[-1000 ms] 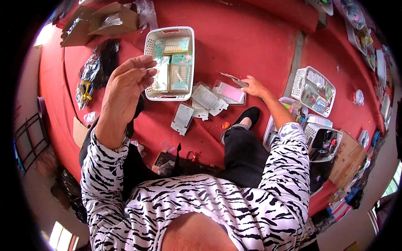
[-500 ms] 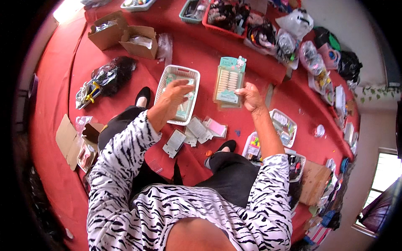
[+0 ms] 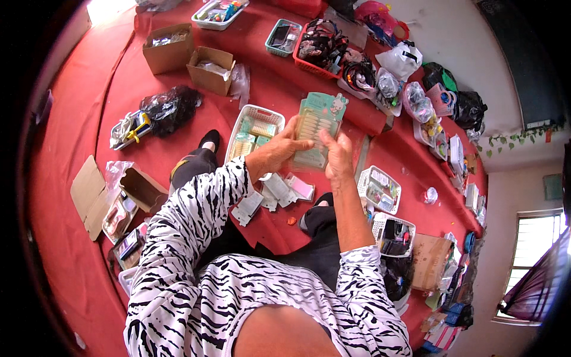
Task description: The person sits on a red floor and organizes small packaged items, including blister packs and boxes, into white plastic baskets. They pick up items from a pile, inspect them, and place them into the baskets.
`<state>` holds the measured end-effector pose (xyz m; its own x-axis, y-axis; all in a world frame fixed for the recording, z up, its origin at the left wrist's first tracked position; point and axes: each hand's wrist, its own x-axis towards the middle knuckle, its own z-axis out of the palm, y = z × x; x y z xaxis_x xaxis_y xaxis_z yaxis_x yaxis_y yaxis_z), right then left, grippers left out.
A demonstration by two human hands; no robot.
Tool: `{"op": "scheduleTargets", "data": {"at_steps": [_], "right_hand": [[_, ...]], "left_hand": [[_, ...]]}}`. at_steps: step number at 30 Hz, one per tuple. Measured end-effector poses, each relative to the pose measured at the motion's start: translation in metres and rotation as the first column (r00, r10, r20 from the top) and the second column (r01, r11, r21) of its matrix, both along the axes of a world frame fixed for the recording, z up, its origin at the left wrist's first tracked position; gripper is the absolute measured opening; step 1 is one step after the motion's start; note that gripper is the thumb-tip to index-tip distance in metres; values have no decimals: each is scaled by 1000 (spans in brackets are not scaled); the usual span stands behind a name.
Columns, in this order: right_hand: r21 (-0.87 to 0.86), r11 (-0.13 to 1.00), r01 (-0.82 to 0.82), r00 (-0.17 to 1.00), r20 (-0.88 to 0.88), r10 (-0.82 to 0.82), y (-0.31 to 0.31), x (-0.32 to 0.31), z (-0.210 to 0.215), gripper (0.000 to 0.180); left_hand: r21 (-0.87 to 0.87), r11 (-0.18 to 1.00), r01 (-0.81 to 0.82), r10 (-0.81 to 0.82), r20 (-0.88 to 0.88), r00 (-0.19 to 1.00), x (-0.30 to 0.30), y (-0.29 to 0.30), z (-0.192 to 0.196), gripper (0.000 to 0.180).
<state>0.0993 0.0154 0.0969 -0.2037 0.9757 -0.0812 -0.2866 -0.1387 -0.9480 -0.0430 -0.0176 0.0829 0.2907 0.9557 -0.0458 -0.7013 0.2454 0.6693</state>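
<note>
Between my hands is a clear blister pack (image 3: 313,135) with a mint-green card top and rows of small cream oval pieces. My left hand (image 3: 278,152) closes on its left edge, with the thumb across the front and the other fingers partly hidden. On the lower right side, my right hand (image 3: 339,156) grips it with the thumb on the front. Just left of the pack stands a white plastic basket (image 3: 262,112) holding several similar green-and-cream packs. Below the hands, several flat white cards (image 3: 277,189) and a pink-faced card (image 3: 302,187) lie on the red cloth.
Two open cardboard boxes (image 3: 212,84) stand at the far left, near a black plastic bag (image 3: 172,110). White baskets of small goods (image 3: 380,203) sit to the right. A red basket (image 3: 304,69) and several bagged goods line the far right. Another opened carton (image 3: 89,199) lies at the left.
My left hand has come from over the white basket to the pack and taken hold of its left edge. My right hand keeps its grip, now nearer the middle. The whole view has shifted slightly.
</note>
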Motion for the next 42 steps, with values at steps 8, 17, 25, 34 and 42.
{"op": "scheduleTargets", "data": {"at_steps": [8,17,25,34,42], "right_hand": [[-125,985,-119,987,-120,104,7,35,-2,26],[248,957,-150,872,489,10,14,19,-20,55],[174,982,77,790,589,-167,14,22,-5,52],[9,990,144,922,361,-138,18,33,4,27],[604,766,219,314,700,-641,43,104,9,13]], "left_hand": [[-245,895,372,-306,268,913,9,2,4,52],[9,979,205,-178,-457,871,28,8,-39,38],[-215,928,304,-290,93,952,14,7,-18,40],[-254,947,199,-165,149,975,12,6,-20,35],[-268,961,64,-54,44,998,7,11,-22,30]]}}
